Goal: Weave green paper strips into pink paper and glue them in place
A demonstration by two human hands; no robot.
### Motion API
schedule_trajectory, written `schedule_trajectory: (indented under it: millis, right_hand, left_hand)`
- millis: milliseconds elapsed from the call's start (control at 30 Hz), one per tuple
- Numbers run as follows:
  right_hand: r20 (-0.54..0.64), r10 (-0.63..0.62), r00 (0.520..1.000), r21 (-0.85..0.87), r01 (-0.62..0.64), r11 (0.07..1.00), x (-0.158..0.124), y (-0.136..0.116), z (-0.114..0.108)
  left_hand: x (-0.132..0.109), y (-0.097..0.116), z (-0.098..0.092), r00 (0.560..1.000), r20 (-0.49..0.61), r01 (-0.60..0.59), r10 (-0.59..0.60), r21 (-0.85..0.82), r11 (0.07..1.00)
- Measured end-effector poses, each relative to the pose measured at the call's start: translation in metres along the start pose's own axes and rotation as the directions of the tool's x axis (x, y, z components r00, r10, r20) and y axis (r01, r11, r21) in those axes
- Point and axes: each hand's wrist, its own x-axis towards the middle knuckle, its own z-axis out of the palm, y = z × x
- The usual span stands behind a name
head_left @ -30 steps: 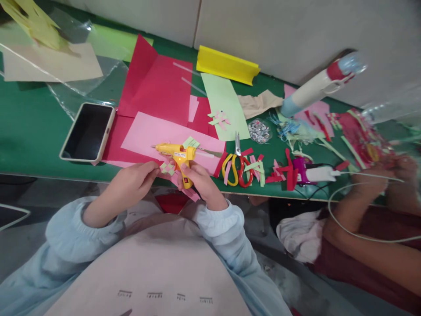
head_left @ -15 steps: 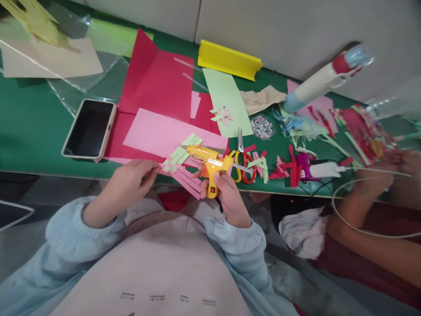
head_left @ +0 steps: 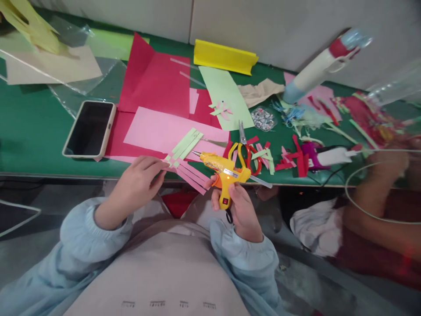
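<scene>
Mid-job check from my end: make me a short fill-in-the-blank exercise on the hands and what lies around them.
1. The right hand holds a glue gun whose body is ____.
2. The left hand pinches woven paper strips in pink and light ____.
3. The phone lies to the ____ of both hands.
4. The scissors have one yellow handle and one ____ handle.

Missing words: yellow; green; left; red.

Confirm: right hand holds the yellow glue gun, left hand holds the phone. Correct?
Not quite. The left hand holds pink-and-green paper strips, not the phone, which lies apart from it in the head view. The right hand does hold the yellow glue gun.
</scene>
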Motion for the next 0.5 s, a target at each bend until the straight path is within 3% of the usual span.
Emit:
schedule_trajectory:
  millis: [267,500]
  right_hand:
    - [0.027,0.013,1.0,0.073,-0.015,0.997,-0.009,0.014,-0.003]
    - [-0.015,0.022,1.0,0.026,-0.022,0.999,-0.013,0.011,-0.005]
  left_hand:
    - [-0.009,0.003,0.001,0.999,0.002,0.045,-0.045,0.039,0.998]
    - [0.0,0.009,0.01,0.999,0.013,-0.044,0.043,0.069,0.997]
